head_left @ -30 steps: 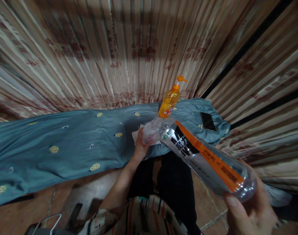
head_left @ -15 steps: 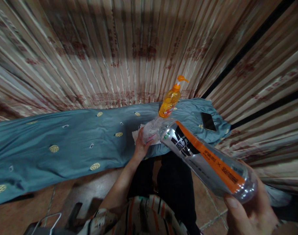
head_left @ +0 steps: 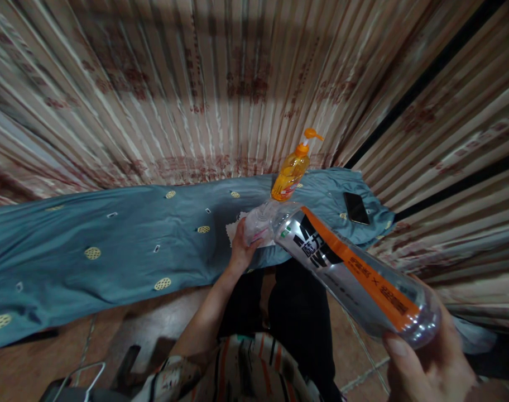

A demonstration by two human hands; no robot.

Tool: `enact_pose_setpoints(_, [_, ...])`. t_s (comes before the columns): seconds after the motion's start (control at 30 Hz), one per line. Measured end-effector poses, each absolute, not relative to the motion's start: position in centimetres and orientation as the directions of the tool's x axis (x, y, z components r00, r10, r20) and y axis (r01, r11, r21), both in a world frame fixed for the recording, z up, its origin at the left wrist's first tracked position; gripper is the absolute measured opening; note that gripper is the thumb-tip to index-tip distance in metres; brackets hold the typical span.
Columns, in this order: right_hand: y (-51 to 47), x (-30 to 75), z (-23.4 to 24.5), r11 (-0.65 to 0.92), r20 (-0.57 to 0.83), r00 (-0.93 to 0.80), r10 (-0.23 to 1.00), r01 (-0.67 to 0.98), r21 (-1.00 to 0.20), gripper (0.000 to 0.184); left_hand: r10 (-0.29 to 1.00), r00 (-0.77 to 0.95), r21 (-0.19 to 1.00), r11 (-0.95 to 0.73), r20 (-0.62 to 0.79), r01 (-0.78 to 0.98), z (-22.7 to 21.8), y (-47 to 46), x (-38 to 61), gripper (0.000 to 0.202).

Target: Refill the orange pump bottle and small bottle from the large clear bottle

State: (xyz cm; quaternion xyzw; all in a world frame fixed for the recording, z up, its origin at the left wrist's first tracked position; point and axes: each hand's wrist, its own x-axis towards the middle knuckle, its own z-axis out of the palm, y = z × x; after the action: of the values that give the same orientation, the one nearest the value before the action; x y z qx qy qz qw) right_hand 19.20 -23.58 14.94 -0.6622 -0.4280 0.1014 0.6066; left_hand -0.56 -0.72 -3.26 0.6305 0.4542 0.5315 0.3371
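My right hand (head_left: 430, 357) is closed around the base of a large clear plastic bottle (head_left: 350, 273) with a silver and orange label. The bottle is tilted, its neck end pointing down and to the left. That end meets a small clear plastic cup (head_left: 259, 222), which my left hand (head_left: 241, 248) grips from its left side. Whether liquid passes between them I cannot tell. Under the cup lies a white paper piece (head_left: 233, 230) with a jagged edge. Just behind stands an orange pump bottle (head_left: 288, 176) holding yellow-orange liquid.
A teal cloth (head_left: 124, 240) with pineapple prints covers the long narrow surface. On its right end lies a black phone (head_left: 356, 208). Pleated curtains (head_left: 221, 84) hang behind and to the right, where dark bars (head_left: 422, 89) cross. A metal-framed object (head_left: 82, 379) is at lower left.
Almost nothing differs. The large bottle and the cup keep their places in my hands, and the view has shifted very slightly.
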Motion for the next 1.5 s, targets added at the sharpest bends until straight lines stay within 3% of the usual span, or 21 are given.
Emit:
enact_pose_setpoints(0.6, [-23.42, 19.27, 15.45, 0.069, 0.434, 0.584, 0.687, 0.541, -0.838, 0.080, 0.940, 0.025, 0.915, -0.337, 0.340, 0.220, -3.00, -0.69, -0.54, 0.081])
enact_pose_setpoints(0.8, [-23.34, 19.05, 15.29, 0.103, 0.391, 0.620, 0.681, 0.447, -0.888, 0.080, 0.933, 0.021, 0.910, -0.354, 0.358, 0.218, -2.99, -0.70, -0.46, 0.080])
enact_pose_setpoints(1.5, [-23.78, 19.71, 14.91, 0.061, 0.432, 0.580, 0.691, 0.549, -0.834, 0.085, 0.925, -0.009, 0.906, -0.370, 0.380, 0.207, -3.85, -0.35, -0.20, 0.080])
